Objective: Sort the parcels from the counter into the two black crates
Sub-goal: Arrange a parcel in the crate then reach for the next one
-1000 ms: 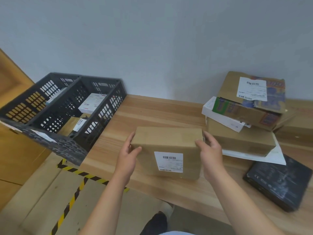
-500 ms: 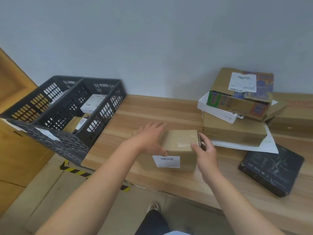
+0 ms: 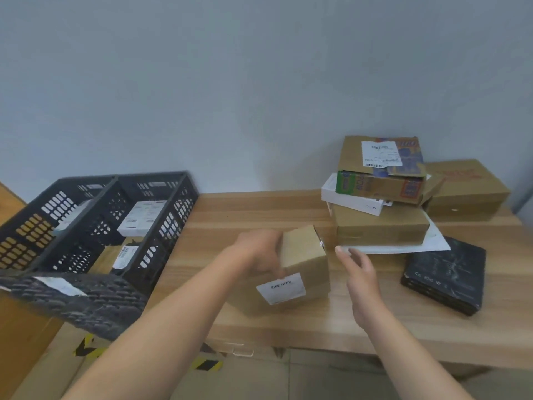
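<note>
A brown cardboard parcel (image 3: 304, 255) with a white barcode label sits tilted near the front of the wooden counter (image 3: 259, 215). My left hand (image 3: 259, 251) grips its top left side. My right hand (image 3: 359, 269) hovers just right of the parcel, fingers spread, not touching it. Two black crates stand side by side off the counter's left end: the right crate (image 3: 161, 226) holds a white parcel and a brown labelled one, the left crate (image 3: 43, 215) holds a pale item that is mostly hidden.
A stack of parcels (image 3: 380, 203) rises at the back right, with a brown box (image 3: 467, 189) behind it and a white envelope under it. A flat black parcel (image 3: 445, 274) lies at the right. Below, the floor shows yellow-black tape.
My right hand has let go of the parcel and moved off to the right. My left hand has shifted onto the parcel's top and tipped it.
</note>
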